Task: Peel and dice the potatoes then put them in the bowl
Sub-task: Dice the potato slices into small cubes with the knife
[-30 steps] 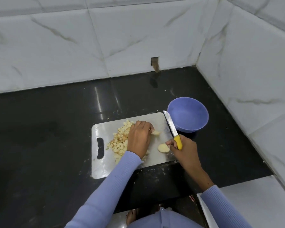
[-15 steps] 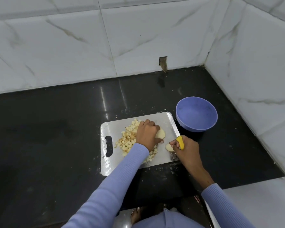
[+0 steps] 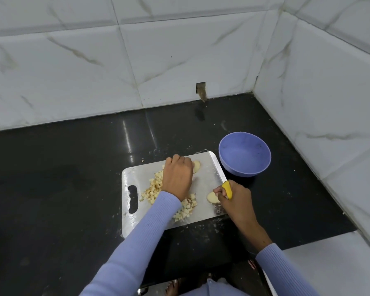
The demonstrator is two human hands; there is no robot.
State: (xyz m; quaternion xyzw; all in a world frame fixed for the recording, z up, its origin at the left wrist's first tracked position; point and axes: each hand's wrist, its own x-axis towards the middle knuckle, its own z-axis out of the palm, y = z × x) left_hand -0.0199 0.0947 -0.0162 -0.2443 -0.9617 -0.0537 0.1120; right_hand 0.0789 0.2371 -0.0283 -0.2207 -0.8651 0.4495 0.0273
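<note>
A steel cutting board (image 3: 203, 184) lies on the black counter with a heap of diced potato (image 3: 153, 189) on its left half. My left hand (image 3: 177, 176) curls over a peeled potato piece (image 3: 196, 166) near the board's far edge. My right hand (image 3: 233, 197) grips the yellow-handled knife (image 3: 219, 171), blade pointing away along the board's right edge. A second potato slice (image 3: 212, 197) lies flat beside my right hand's fingers. The empty purple bowl (image 3: 245, 155) stands just right of the board.
White marble-tiled walls close in behind and on the right. Potato crumbs speckle the black counter (image 3: 62, 178) around the board. The counter's front edge runs just below the board, with a white ledge (image 3: 329, 257) at the lower right.
My left hand has slid its potato piece toward the board's far edge. The knife blade is laid out along the board's right edge again. The camera view has shifted.
</note>
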